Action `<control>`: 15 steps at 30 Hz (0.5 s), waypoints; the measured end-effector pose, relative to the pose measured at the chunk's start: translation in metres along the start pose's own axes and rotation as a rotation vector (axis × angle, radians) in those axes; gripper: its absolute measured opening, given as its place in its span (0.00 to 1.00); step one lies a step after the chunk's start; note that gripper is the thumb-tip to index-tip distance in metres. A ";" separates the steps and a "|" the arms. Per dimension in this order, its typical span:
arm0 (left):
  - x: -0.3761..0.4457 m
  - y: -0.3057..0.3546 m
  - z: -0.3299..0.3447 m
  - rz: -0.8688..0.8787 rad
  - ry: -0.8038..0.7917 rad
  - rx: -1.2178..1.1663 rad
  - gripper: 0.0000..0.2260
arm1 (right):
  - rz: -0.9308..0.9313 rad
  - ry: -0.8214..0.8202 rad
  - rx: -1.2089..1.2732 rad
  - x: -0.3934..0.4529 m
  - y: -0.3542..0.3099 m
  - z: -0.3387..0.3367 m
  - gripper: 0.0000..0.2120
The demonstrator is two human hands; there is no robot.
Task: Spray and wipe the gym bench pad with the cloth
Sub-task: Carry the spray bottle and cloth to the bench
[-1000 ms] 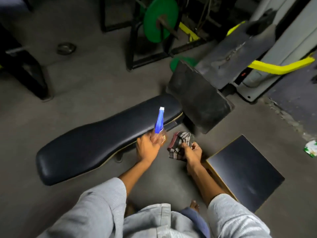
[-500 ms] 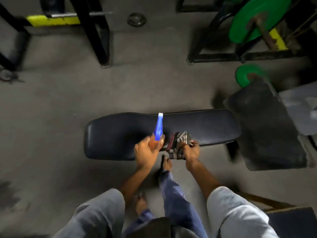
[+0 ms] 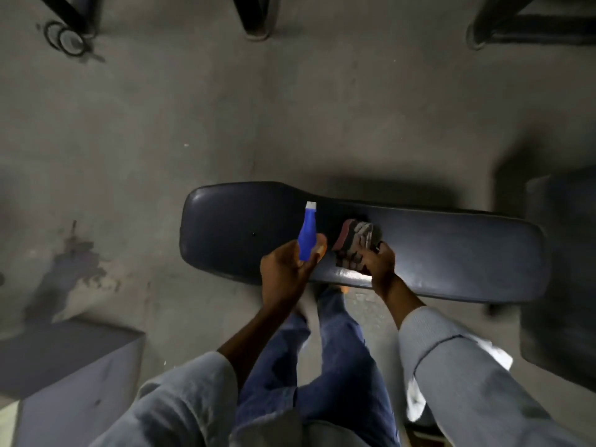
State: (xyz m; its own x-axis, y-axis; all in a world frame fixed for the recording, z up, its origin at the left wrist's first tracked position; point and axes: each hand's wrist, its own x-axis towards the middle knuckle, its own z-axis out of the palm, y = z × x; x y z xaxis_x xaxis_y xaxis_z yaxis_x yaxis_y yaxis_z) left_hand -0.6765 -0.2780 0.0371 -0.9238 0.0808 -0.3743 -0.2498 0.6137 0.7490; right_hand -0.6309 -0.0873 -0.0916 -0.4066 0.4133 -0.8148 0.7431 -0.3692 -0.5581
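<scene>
A long black bench pad [image 3: 451,253] lies across the middle of the view, low over the concrete floor. My left hand [image 3: 283,272] grips a blue spray bottle [image 3: 307,232] with a white cap, held upright over the pad's near edge toward its left end. My right hand [image 3: 377,262] holds a bunched checked cloth [image 3: 354,241] just right of the bottle, over the pad's surface. Whether the cloth touches the pad I cannot tell.
A grey box-like block [image 3: 64,366] sits at the lower left. A dark flat pad [image 3: 561,272] stands at the right edge. Black rack feet [image 3: 256,17] and a small round plate [image 3: 66,40] lie on the floor at the top. My legs stand in front of the bench.
The view has swung over the bench, which now lies straight across. Both hands have moved forward over the pad, still holding bottle and cloth; the cloth now sits above the pad's surface.
</scene>
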 end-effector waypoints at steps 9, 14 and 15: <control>0.028 -0.018 0.001 -0.032 -0.147 0.013 0.09 | -0.244 0.156 -0.523 -0.029 0.001 -0.004 0.11; 0.033 -0.025 -0.014 -0.003 -0.181 0.033 0.10 | -0.582 -0.228 -0.453 -0.082 -0.041 0.044 0.30; 0.032 -0.028 -0.019 0.007 -0.194 0.040 0.11 | -0.606 -0.300 -0.429 -0.090 -0.048 0.057 0.32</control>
State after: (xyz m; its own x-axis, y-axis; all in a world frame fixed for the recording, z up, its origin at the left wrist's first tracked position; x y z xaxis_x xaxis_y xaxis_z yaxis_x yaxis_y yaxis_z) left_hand -0.7050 -0.3072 0.0145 -0.8509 0.2327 -0.4709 -0.2284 0.6434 0.7307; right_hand -0.6601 -0.1542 0.0000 -0.8853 0.1756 -0.4305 0.4619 0.2258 -0.8577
